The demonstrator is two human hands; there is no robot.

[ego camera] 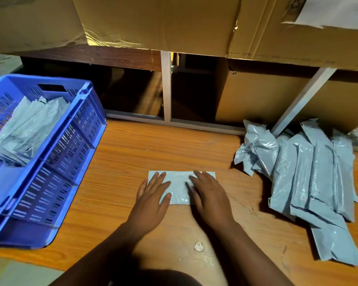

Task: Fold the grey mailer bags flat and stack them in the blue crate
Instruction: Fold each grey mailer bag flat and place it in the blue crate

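A folded grey mailer bag (179,187) lies flat on the wooden table (132,153) in front of me. My left hand (153,195) presses on its left half with straight fingers. My right hand (209,195) presses on its right half the same way. The blue crate (56,153) stands at the left and holds several folded grey bags (27,129). A loose pile of unfolded grey mailer bags (310,178) lies at the right.
Large cardboard boxes (163,21) overhang the far side on a brown shelf with white metal legs (166,85). Another cardboard box (256,96) stands under the shelf. A small pale scrap (198,246) lies on the table near my arms.
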